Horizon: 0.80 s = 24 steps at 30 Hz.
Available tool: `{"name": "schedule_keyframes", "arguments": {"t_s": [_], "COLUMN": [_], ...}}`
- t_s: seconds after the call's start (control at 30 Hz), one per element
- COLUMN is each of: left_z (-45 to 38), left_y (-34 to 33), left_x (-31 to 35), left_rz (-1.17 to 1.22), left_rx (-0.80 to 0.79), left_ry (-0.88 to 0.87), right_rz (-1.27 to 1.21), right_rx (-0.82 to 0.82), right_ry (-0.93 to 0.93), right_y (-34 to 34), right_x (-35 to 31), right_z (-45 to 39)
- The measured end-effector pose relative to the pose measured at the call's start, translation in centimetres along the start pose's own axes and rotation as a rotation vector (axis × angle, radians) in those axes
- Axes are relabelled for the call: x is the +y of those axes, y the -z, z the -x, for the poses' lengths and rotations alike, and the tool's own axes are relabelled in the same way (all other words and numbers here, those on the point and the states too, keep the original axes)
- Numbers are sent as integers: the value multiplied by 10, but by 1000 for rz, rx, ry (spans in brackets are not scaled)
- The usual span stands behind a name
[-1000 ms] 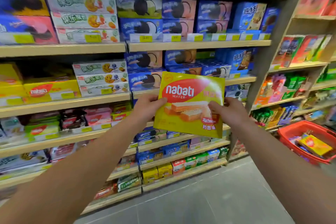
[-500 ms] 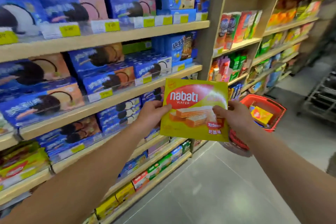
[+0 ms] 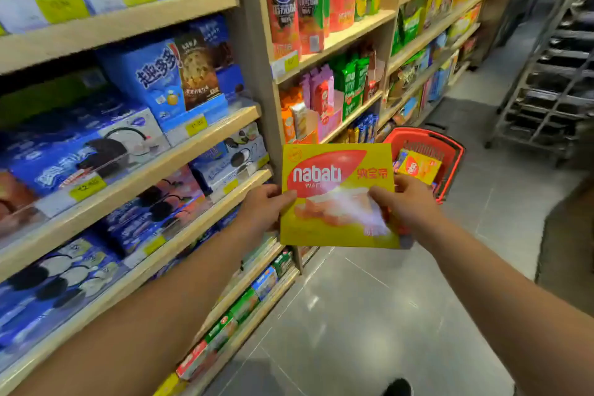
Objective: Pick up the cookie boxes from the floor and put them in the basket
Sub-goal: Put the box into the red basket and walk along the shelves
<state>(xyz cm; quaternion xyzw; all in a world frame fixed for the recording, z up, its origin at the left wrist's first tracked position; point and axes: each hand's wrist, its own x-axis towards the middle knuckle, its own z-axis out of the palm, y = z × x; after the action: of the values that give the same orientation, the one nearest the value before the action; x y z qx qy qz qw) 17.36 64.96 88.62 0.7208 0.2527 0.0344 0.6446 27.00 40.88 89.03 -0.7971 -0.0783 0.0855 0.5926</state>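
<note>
I hold a flat yellow wafer box (image 3: 337,196) with a red logo upright in front of me, at chest height over the aisle. My left hand (image 3: 266,206) pinches its left edge, thumb on the front. My right hand (image 3: 401,202) grips its right edge the same way. Beyond the box, a red shopping basket (image 3: 450,151) stands on the floor by the shelf foot. Inside it lies another yellow box (image 3: 419,167) of the same kind.
Wooden shelves (image 3: 135,180) packed with blue cookie boxes run along my left. A second shelf bay (image 3: 353,38) with snack tubes and bags continues down the aisle. A metal rack trolley (image 3: 553,80) stands at the right. Grey tiled floor (image 3: 369,315) lies below.
My view has swung right along the aisle and both hands carried the box that way. The basket now sits closer, just behind the box's upper right corner.
</note>
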Motion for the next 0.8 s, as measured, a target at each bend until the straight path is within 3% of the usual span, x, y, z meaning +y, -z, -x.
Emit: {"name": "schedule_keyframes", "arguments": {"t_s": [0.37,0.57,0.8], "left_z": [-149,-279,-429], "left_y": [-200,-257,-323], "left_x": [26,28,31], "left_rz": [82,-10,116], "left_rx": [-73,-42,-67], "left_ry": [162,174,235], "right_rz": [52,111,220], "right_rx": [-13,-53,-88], "right_ry": [-220,-261,-296], "right_y": [148,176,196], "right_x": [80,114,139], "right_z": [-187,-321,-477]}}
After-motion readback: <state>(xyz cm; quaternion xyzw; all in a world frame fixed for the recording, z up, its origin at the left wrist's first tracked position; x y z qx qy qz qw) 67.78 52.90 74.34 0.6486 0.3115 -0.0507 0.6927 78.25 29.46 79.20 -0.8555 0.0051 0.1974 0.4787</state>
